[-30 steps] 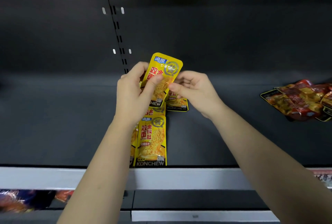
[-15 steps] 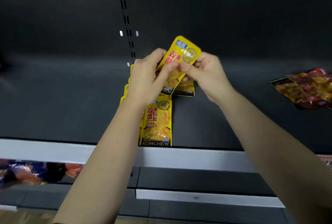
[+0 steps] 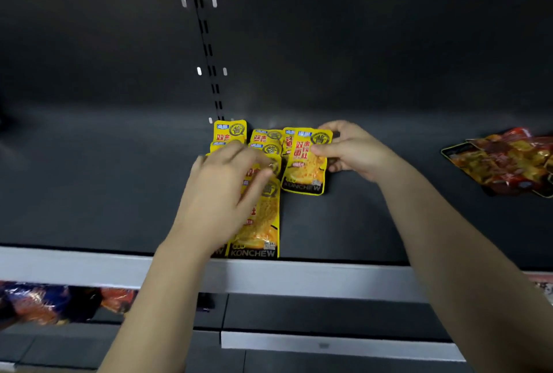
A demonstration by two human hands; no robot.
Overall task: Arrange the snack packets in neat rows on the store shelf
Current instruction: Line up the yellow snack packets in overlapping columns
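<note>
Restocking yellow snack packets on a dark store shelf [image 3: 89, 193], both hands working over the rows.

Pinching one yellow packet [image 3: 303, 163] at its upper right edge with the right hand [image 3: 356, 151], thumb on the printed face and fingers curled behind, lower end close to the shelf surface, partly covering another packet behind it. Holding it just right of two overlapping columns of shelved packets [image 3: 260, 223], laid from the white front rail [image 3: 74, 265] back toward the slotted upright [image 3: 206, 43]. Reaching over those columns with the left hand [image 3: 221, 193], fingers bent and blurred above the packets; impossible to tell whether gripping or only touching. Well apart at far right, a loose heap of red-brown packets [image 3: 505, 160]; on the shelf below, lower left, more coloured packs [image 3: 45, 303].
</note>
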